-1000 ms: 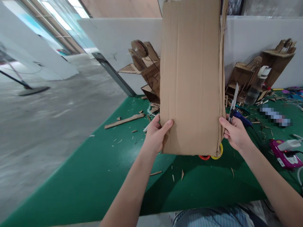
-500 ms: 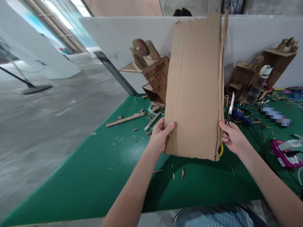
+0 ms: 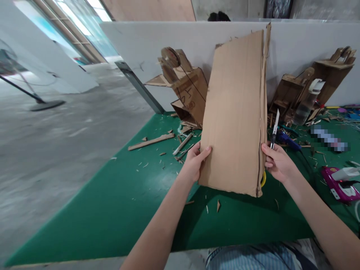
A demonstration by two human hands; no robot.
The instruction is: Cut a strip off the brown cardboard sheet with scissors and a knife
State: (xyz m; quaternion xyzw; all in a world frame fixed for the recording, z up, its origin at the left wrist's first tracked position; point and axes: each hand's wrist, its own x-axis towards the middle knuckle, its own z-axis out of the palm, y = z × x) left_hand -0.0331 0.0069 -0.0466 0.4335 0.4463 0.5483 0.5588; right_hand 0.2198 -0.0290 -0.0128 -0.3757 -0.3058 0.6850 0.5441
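Note:
A tall brown cardboard sheet (image 3: 234, 112), folded along its right edge, is held up above the green table. On its lower left edge my left hand (image 3: 195, 161) is closed, thumb on the front face. My right hand (image 3: 277, 161) grips the lower right edge, where a second layer shows behind the fold. A utility knife (image 3: 275, 127) with its blade out points upward from the fingers of that same hand. Part of a yellow ring (image 3: 263, 179) peeks out behind the sheet; the rest of it is hidden.
Cardboard models with wheels stand left (image 3: 188, 86) and right (image 3: 289, 90) against a white partition (image 3: 135, 48). A water bottle (image 3: 308, 103), a blue-handled tool (image 3: 288, 140) and a magenta power strip (image 3: 340, 183) are on the right. Scraps litter the green table (image 3: 112, 210).
The cardboard sheet has tipped, its top edge now lower and its upper left corner shifted right. Both hands keep their hold, and the view has moved slightly.

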